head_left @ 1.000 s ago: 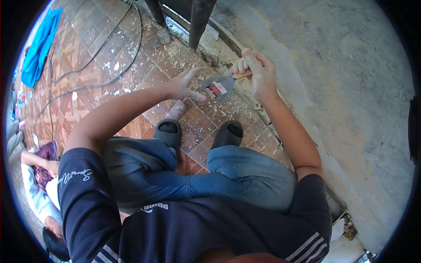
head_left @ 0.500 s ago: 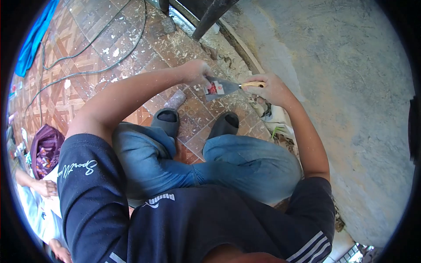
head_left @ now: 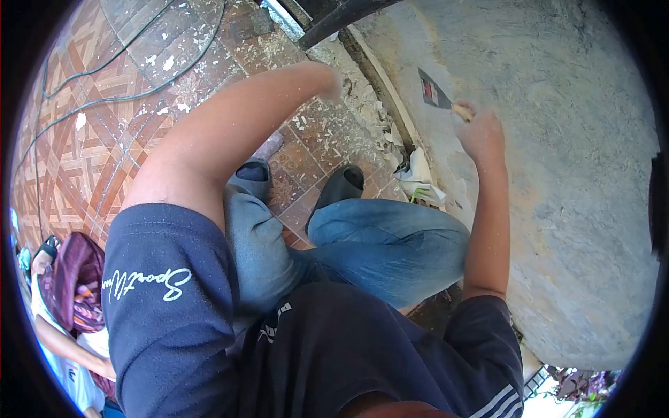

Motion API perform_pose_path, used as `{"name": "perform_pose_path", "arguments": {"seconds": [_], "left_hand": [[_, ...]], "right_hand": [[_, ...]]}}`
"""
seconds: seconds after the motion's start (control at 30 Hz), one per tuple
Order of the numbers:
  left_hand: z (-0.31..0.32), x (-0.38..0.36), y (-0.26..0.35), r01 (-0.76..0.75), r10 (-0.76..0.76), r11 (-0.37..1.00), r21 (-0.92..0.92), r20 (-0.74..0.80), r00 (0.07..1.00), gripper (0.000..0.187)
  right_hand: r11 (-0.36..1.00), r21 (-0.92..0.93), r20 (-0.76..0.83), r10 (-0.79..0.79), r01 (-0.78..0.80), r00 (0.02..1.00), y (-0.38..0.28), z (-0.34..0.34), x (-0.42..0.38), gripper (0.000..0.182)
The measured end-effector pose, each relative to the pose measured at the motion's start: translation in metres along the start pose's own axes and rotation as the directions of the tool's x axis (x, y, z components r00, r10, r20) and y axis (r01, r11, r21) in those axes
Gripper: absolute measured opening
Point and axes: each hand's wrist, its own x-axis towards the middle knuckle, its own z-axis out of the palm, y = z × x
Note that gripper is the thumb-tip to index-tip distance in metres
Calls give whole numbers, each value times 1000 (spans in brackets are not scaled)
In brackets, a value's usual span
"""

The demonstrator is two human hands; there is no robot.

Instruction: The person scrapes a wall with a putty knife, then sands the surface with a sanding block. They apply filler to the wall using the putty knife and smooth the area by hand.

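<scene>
My right hand (head_left: 482, 136) is wrapped round the light wooden handle of a putty knife (head_left: 436, 93). Its metal blade, with a red and white label, points up and left, overlapping the bare grey cement wall (head_left: 557, 153). Stretched forward over the floor, my left hand (head_left: 330, 82) is near the chipped base of the wall. It is smeared by motion and its fingers are hidden. Below it, a grey slipper (head_left: 339, 187) on my foot rests on the tiles.
Paint flakes litter the tiled floor (head_left: 104, 157). A thin cable (head_left: 132, 101) loops across it at left. A dark post (head_left: 341, 22) stands at the top by the wall. Behind me at lower left is another person's arm (head_left: 73, 352), beside a maroon cloth (head_left: 77, 279).
My right hand has carried the putty knife up and right to the wall. My left hand has come off the blade and moved slightly up. The view has shifted.
</scene>
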Motion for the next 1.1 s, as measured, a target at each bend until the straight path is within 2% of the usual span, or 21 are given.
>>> {"name": "perform_pose_path", "arguments": {"seconds": [0.1, 0.2, 0.3, 0.4, 0.47, 0.5, 0.6, 0.7, 0.8, 0.87, 0.97, 1.03, 1.1], "left_hand": [[21, -12, -13, 70, -61, 990, 124, -72, 996, 35], [28, -3, -21, 87, -87, 995, 56, -7, 996, 33], [16, -16, -17, 92, -92, 996, 7, -2, 996, 30], [24, -16, -24, 119, -120, 993, -18, -99, 988, 28], [26, -13, -27, 118, -116, 992, 32, -65, 991, 28], [27, -12, -28, 116, -113, 992, 58, -48, 992, 28], [34, -18, -31, 181, -182, 983, -23, -86, 980, 26], [24, -29, -27, 230, -230, 973, 22, -19, 973, 29], [38, -7, -50, 199, -200, 979, 47, 32, 979, 33], [57, 8, -72, 170, -171, 985, -24, -43, 984, 34], [69, -8, -101, 56, -82, 987, -148, -174, 981, 40], [57, -43, -98, 15, -81, 962, -273, -230, 970, 43], [12, -98, -54, 150, -210, 931, -334, -152, 966, 44]], "right_hand": [[984, 177, -129, 39, -16, 991, -8, 13, 11, 31], [768, 609, 96, 175, -197, 980, -20, 4, 15, 35], [809, 588, -148, 109, -1, 983, -15, -2, 20, 39], [665, 705, -402, 91, 245, 911, -10, 6, 30, 34], [183, 968, -193, 125, 169, 973, -24, 4, 26, 34], [-86, 992, -87, 96, 95, 992, -32, 2, 23, 34], [-508, 854, 6, -206, -112, 978, -31, 12, 23, 39], [-539, 794, 57, -394, -280, 918, -50, 18, 15, 43], [-247, 879, 271, -445, -408, 853, -76, 6, 0, 52], [-85, 913, 294, -541, -399, 788, -89, 1, 3, 50], [-38, 999, 2, -632, -34, 775, -98, 18, 12, 48], [-19, 951, -273, -525, 309, 806, -92, 26, 23, 49], [31, 837, -486, -418, 546, 768, -81, 37, 33, 51]]}}
